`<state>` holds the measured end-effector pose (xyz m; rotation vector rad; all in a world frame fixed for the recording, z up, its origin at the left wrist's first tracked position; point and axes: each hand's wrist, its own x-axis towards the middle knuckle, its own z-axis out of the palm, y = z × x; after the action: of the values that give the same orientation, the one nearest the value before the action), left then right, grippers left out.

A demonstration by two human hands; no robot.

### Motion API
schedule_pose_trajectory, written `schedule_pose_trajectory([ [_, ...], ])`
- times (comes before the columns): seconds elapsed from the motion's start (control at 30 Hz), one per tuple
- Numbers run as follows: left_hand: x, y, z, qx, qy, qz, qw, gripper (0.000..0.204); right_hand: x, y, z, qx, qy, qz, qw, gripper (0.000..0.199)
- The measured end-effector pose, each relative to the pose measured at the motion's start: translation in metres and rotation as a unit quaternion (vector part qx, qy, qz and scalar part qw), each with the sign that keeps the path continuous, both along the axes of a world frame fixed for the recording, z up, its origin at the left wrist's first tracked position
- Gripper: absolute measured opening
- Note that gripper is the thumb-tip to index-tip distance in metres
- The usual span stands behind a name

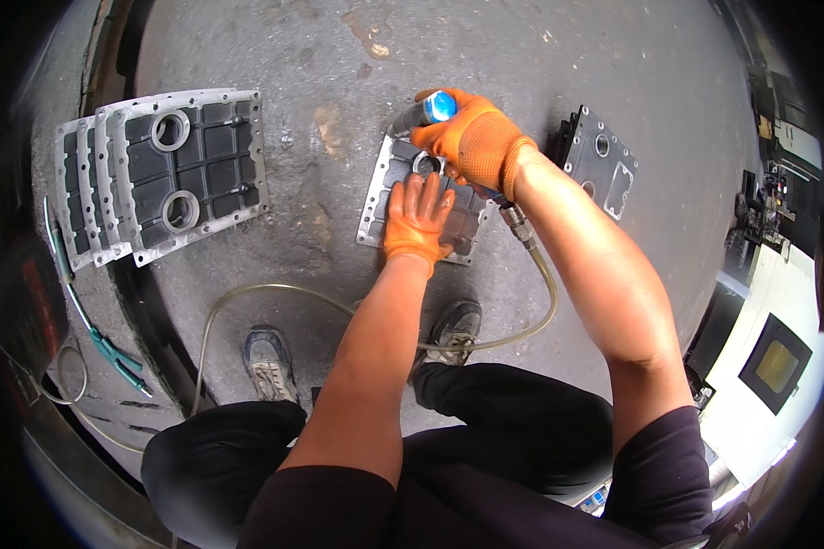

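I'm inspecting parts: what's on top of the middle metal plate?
The left hand rests on the plate; the right hand holds a hose-fed tool over it. The surface beneath is hidden.

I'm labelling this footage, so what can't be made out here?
In the head view:
Middle of the grey, cylindrical, blue-ended tool: hidden by the orange-gloved right hand.
Part of the ribbed grey rectangular metal plate: under the orange-gloved left hand.
Lower grey metal plates, left: mostly under the topmost.

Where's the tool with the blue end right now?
In the upper middle of the head view, the tool is gripped in the right hand, by the far edge of the metal plate under the left hand.
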<state>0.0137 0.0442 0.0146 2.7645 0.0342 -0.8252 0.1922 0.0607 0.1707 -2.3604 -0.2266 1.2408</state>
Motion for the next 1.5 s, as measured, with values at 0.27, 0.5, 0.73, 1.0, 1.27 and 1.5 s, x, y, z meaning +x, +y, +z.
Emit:
schedule_pose_trajectory([
  [0.27, -0.002, 0.003, 0.004, 0.011, 0.002, -0.008, 1.000, 0.109, -0.007, -0.029, 0.022, 0.072, 0.062, -0.097, 0.991, 0.065],
  [0.5, -0.002, 0.005, 0.013, 0.023, -0.006, -0.014, 1.000, 0.105, -0.003, -0.064, 0.019, 0.081, 0.086, -0.163, 0.979, 0.072],
  [0.73, -0.001, 0.005, 0.013, 0.027, 0.013, -0.020, 0.999, 0.103, -0.002, -0.059, 0.021, 0.052, 0.078, -0.131, 0.987, 0.070],
  [1.0, 0.003, 0.004, 0.008, 0.006, 0.062, -0.023, 0.998, 0.106, -0.007, -0.042, 0.021, -0.018, 0.024, 0.119, 0.992, 0.077],
  [1.27, 0.001, 0.001, 0.004, 0.007, 0.036, -0.011, 0.999, 0.107, 0.004, -0.043, 0.000, -0.016, -0.002, 0.125, 0.992, 0.067],
  [1.5, 0.003, 0.003, 0.009, 0.011, 0.036, -0.009, 0.999, 0.110, 0.007, -0.034, 0.013, -0.044, 0.055, -0.059, 0.996, 0.074],
])
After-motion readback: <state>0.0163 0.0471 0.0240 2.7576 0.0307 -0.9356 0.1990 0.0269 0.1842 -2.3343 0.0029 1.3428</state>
